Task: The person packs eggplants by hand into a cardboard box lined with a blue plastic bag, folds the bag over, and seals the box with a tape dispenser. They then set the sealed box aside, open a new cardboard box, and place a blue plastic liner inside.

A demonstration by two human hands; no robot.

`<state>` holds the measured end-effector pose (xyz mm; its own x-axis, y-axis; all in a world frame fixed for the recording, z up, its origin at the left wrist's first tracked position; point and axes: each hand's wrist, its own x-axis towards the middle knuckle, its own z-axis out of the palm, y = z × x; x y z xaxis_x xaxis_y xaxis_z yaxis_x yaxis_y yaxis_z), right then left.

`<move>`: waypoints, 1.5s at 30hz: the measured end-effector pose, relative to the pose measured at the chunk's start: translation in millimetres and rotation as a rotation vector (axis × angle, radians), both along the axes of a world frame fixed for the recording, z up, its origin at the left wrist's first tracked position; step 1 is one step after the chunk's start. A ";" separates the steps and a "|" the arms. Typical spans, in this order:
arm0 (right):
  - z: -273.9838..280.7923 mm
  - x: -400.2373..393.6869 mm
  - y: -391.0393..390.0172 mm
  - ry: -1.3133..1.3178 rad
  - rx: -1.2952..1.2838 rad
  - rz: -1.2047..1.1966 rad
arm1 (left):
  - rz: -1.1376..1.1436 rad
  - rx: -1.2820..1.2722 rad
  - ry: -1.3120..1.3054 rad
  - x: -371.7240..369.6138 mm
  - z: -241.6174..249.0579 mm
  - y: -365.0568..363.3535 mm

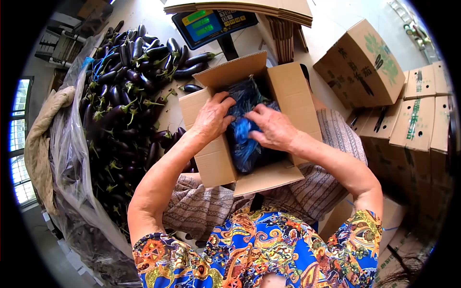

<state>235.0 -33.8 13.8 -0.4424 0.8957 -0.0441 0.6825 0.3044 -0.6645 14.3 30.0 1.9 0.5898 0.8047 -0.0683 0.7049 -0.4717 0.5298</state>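
Observation:
An open cardboard box [213, 161] stands in front of me with its flaps folded outward. Inside lies a blue plastic bag [243, 156], gathered and bunched in the middle; its contents are dark and hard to make out. My left hand [213, 116] reaches over the left flap, its bent fingers closed on the bag's left edge. From the right, my right hand [274, 127] grips the bunched plastic between thumb and fingers. Part of the fingertips is lost in the folds of the bag.
A large heap of eggplants [120, 115] fills the left side, beside clear plastic sheeting [72, 158]. Behind the box is a scale display [211, 26] with flat cardboard stacked [283, 12] near it. Printed cartons [365, 72] are piled at the right.

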 end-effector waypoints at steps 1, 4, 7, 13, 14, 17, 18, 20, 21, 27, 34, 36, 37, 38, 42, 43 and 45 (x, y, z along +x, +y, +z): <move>-15.7 -6.1 -3.5 -0.074 -0.047 0.013 | -0.028 0.030 0.011 3.8 -0.6 -1.3; -60.2 -17.2 -4.9 -0.211 -0.052 -0.064 | -0.119 0.171 0.059 22.7 -9.3 -10.8; -64.1 -19.1 -7.8 -0.304 -0.021 -0.097 | -0.082 0.168 -0.015 25.6 -15.3 -12.1; -104.1 -26.3 -21.2 -0.676 0.508 0.024 | 0.036 0.050 -0.108 24.7 -39.9 -17.8; -106.7 -28.9 -22.6 -0.746 0.542 0.041 | 0.039 0.073 -0.059 31.6 -38.3 -20.2; -101.8 -23.8 -10.8 -0.568 0.523 -0.054 | 0.023 0.043 -0.073 23.7 -42.7 -14.4; -89.5 -23.7 -9.3 -0.654 0.468 -0.081 | 0.021 0.005 -0.093 19.9 -40.0 -10.8; -50.4 -14.8 -8.3 -0.505 0.359 -0.120 | 0.015 -0.011 -0.065 17.9 -35.9 -11.8; -25.2 -8.8 -10.2 -0.432 0.283 -0.119 | 0.027 0.000 -0.068 20.0 -36.7 -15.3; 19.3 2.3 -17.1 -0.044 0.242 -0.058 | 0.056 0.025 -0.117 21.5 -38.7 -12.8; -78.0 -5.4 -28.5 -0.414 0.235 0.278 | 0.032 -0.008 -0.155 23.3 -16.2 -7.0; -58.0 -0.4 -29.6 -0.407 0.171 0.271 | 0.024 0.078 -0.185 20.2 2.3 0.8; -52.3 3.1 -34.2 -0.358 0.136 0.230 | 0.064 0.098 -0.190 17.5 7.4 3.4; -47.3 5.6 -38.5 -0.309 0.101 0.194 | 0.078 0.118 -0.194 13.8 7.6 4.9; -19.8 0.7 -29.6 -0.142 0.096 -0.093 | 0.109 0.042 -0.152 4.2 4.1 9.4; -24.0 -1.9 -23.7 -0.070 0.110 -0.142 | 0.116 0.008 -0.134 5.0 3.8 9.4; -35.9 -8.4 -8.6 0.076 0.139 -0.245 | 0.127 -0.058 -0.096 8.5 3.9 9.6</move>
<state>226.6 -42.4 -22.1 -0.2095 0.9715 0.1111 0.6966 0.2280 -0.6802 22.8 39.6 5.8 0.4895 0.8696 -0.0650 0.7016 -0.3485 0.6216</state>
